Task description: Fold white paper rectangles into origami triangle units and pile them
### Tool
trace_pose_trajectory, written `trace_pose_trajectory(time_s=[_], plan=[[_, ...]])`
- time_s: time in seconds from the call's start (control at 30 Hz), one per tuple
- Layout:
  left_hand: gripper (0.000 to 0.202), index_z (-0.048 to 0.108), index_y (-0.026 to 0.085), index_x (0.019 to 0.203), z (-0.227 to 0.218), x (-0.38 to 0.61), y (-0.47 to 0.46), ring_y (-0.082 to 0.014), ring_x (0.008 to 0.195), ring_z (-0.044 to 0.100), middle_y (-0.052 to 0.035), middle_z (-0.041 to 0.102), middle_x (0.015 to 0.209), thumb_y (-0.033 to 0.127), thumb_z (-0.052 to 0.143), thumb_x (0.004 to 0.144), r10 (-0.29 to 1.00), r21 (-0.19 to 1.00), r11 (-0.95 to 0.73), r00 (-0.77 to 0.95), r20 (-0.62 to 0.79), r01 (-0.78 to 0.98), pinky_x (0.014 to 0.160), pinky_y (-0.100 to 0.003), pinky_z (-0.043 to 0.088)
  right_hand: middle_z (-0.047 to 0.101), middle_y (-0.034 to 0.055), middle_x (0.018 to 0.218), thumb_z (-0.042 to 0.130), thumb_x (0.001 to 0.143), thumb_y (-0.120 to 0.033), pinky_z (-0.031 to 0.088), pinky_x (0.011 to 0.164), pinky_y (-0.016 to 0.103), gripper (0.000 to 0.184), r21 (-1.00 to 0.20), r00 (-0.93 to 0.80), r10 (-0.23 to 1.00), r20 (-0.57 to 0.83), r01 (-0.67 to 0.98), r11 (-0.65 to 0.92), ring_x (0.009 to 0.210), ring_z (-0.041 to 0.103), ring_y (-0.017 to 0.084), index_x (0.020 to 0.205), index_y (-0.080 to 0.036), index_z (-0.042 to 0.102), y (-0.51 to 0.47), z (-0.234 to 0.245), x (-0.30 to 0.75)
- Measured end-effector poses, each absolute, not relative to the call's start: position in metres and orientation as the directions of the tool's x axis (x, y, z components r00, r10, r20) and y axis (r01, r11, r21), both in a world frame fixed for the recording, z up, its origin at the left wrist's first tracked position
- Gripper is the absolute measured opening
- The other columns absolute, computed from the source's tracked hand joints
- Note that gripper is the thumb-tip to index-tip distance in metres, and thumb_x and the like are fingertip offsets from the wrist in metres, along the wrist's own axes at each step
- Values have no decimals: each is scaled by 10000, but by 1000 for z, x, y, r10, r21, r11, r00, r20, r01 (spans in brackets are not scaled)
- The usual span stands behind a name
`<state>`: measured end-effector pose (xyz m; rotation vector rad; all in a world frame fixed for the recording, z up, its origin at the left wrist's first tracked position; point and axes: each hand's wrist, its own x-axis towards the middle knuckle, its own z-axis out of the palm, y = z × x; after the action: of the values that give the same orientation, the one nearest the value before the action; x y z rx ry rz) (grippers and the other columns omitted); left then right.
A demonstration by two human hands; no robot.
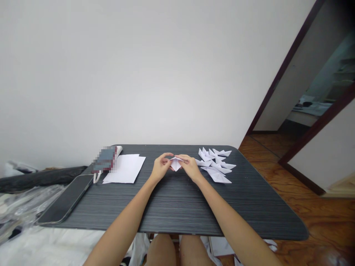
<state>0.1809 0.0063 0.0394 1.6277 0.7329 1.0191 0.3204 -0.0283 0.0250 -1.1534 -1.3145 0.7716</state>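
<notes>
Between both hands, a little above the middle of the table, is a small piece of folded white paper [176, 164] with a pointed lower end and a crease down its centre. My left hand [162, 167] pinches its left side between thumb and fingers. Its right side is gripped the same way by my right hand [189, 166]. Just right of that hand lies a group of several folded white paper boats [219, 167] with pointed ends. To the left rests a small stack of flat white paper sheets [127, 169].
The dark table [172, 214] stands against a white wall [166, 74]. A phone [66, 199] lies at its left edge, near a blurred dark object with a red border [104, 159] and a white cord [97, 176]. A doorway opens at the right above a wooden floor [277, 173].
</notes>
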Motion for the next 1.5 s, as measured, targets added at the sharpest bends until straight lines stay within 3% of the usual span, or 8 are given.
trace_pose_trajectory(time_s=[0.23, 0.4, 0.53, 0.7, 0.93, 1.07, 1.23, 1.5], plan=[[242, 618, 66, 812, 43, 177, 11, -192, 748, 594, -112, 638, 843, 220, 559, 634, 880, 955, -80, 430, 202, -285, 667, -315, 483, 460, 38, 1151, 476, 699, -198, 457, 702, 251, 236, -926, 80, 925, 372, -36, 376, 954, 501, 174, 838, -218, 666, -35, 41, 329], [273, 590, 75, 809, 42, 179, 9, -157, 679, 582, -90, 623, 794, 304, 568, 661, 875, 973, -142, 437, 210, -183, 616, -277, 476, 440, 42, 1135, 559, 679, -275, 443, 771, 257, 200, -915, 75, 913, 401, 77, 396, 934, 504, 153, 837, -213, 665, -37, 42, 328], [358, 517, 127, 894, 40, 183, 6, -109, 644, 574, -56, 588, 912, 285, 644, 599, 854, 959, -271, 439, 279, -81, 594, -227, 469, 403, 66, 1154, 639, 590, -287, 483, 649, 240, 417, -937, 130, 928, 348, 4, 351, 741, 548, 100, 996, -206, 591, -31, 33, 324], [497, 415, 131, 1084, 34, 185, 7, -131, 628, 594, -61, 609, 842, 281, 602, 650, 828, 950, -310, 479, 292, -43, 575, -237, 478, 599, 58, 780, 601, 625, -316, 470, 552, 246, 208, -965, 130, 958, 256, -25, 261, 616, 555, 123, 710, -129, 635, -27, 28, 328], [361, 538, 56, 892, 33, 186, 8, -148, 473, 582, -52, 592, 584, 375, 429, 765, 817, 976, -215, 553, 166, 25, 428, -243, 464, 536, 5, 409, 580, 635, -338, 325, 365, 204, 238, -980, 101, 979, 179, 107, 168, 359, 465, 92, 638, -104, 621, -29, 34, 334], [435, 440, 80, 1110, 40, 183, 5, -144, 503, 594, -41, 602, 598, 354, 440, 773, 764, 972, -218, 604, 225, -87, 443, -228, 465, 527, -15, 413, 582, 626, -345, 278, 321, 183, 282, -990, 120, 983, 142, 5, 142, 323, 451, 78, 763, -100, 608, -30, 33, 335], [391, 582, 115, 978, 43, 179, 4, -135, 667, 593, -81, 606, 917, 271, 636, 624, 706, 940, -313, 630, 324, -134, 591, -248, 493, 538, -24, 434, 592, 636, -322, 289, 339, 175, 265, -977, 126, 978, 168, -112, 182, 336, 444, 66, 819, -131, 591, -31, 35, 339], [289, 643, 88, 873, 47, 177, 3, -172, 619, 612, -73, 662, 698, 297, 578, 686, 781, 942, -320, 533, 324, -104, 557, -272, 493, 624, 31, 699, 603, 659, -299, 379, 529, 220, 200, -954, -55, 962, 266, -154, 255, 596, 534, 101, 792, -153, 636, -36, 45, 342]])
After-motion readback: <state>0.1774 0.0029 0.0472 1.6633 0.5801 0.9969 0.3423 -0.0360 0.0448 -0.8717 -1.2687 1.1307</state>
